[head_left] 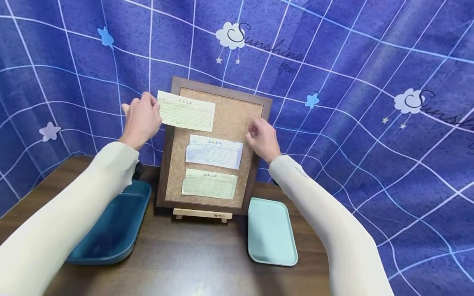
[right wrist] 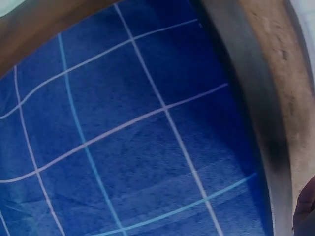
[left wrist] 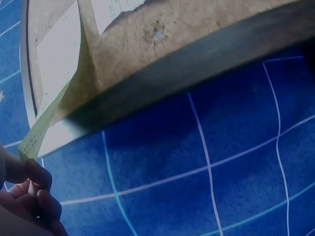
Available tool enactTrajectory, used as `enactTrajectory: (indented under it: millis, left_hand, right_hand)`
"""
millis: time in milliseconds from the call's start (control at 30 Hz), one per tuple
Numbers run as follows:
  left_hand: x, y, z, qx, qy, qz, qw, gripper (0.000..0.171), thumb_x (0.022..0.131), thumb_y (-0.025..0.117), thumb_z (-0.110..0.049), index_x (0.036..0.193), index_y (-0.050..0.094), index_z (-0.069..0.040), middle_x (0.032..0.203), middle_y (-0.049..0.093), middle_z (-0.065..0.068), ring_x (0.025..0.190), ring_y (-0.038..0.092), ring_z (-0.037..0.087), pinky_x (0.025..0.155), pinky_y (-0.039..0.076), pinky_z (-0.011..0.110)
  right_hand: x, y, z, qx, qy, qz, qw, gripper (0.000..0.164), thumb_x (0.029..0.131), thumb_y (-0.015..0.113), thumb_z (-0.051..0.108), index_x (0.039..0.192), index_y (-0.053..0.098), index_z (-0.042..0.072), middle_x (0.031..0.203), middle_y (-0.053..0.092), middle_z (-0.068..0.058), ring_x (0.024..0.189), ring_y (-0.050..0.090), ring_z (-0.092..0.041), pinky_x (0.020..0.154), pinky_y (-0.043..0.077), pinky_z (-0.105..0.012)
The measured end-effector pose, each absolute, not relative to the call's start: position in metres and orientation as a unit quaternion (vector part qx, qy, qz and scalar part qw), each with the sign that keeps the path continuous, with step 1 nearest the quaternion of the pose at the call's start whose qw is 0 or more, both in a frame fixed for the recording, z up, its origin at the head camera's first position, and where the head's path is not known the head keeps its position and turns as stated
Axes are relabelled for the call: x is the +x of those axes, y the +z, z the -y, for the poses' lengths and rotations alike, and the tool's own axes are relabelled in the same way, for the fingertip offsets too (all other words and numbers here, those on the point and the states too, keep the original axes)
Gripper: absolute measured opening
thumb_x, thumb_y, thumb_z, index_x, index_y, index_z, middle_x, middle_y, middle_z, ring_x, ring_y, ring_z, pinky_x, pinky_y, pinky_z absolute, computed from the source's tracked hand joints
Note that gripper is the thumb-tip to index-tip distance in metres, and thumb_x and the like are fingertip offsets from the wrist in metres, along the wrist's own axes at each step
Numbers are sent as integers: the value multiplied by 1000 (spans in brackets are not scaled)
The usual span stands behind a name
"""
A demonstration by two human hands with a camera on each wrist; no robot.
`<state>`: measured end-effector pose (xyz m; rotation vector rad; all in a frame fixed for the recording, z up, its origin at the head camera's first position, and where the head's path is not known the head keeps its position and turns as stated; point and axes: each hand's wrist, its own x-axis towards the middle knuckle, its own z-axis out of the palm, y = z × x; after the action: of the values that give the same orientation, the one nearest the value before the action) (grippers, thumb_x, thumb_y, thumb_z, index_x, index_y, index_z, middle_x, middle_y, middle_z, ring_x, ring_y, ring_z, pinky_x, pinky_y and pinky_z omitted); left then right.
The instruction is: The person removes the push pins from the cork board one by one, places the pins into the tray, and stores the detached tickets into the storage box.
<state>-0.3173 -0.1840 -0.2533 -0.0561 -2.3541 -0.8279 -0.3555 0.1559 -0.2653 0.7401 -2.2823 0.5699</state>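
My left hand [head_left: 142, 117] pinches the left edge of a pale yellow-green printed form slip [head_left: 187, 112]. This slip lies across the upper left of a framed cork board [head_left: 237, 109] and sticks out past its frame. In the left wrist view the slip [left wrist: 61, 54] bends away from the cork toward my fingertips [left wrist: 39, 174]. Beside the board's right frame, my right hand [head_left: 263, 137] has curled fingers; nothing shows in them. Lower on the cork are a bluish-white form slip [head_left: 214, 152] and a green form slip [head_left: 209, 183].
The board leans on a small wooden easel [head_left: 202, 214] on a brown table [head_left: 192, 255]. A deep blue tray [head_left: 142, 205] stands at left, a mint tray [head_left: 272, 230] at right. Behind hangs a blue checked curtain [head_left: 352, 135]. The left wrist view shows a torn hole [left wrist: 158, 35] in the cork.
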Motion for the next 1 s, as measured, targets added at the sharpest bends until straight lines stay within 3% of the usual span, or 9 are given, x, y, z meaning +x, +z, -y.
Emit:
enactTrajectory:
  millis: [667, 1000]
  left_hand:
    - [-281, -260, 242, -11, -327, 877, 353, 30, 97, 35, -16, 107, 48, 8, 91, 54, 25, 94, 48, 44, 87, 16, 54]
    - [-247, -273, 265, -28, -319, 879, 354, 28, 94, 38, -13, 105, 49, 10, 85, 56, 24, 77, 50, 39, 81, 17, 55]
  right_hand:
    - [-343, -310, -204, 293, 203, 876, 325, 11, 76, 63, 2, 80, 58, 10, 78, 53, 0, 70, 50, -14, 65, 43, -29]
    - [-336, -321, -224, 285, 209, 869, 346, 12, 73, 65, 1, 79, 58, 8, 77, 54, -2, 68, 51, -15, 63, 43, -30]
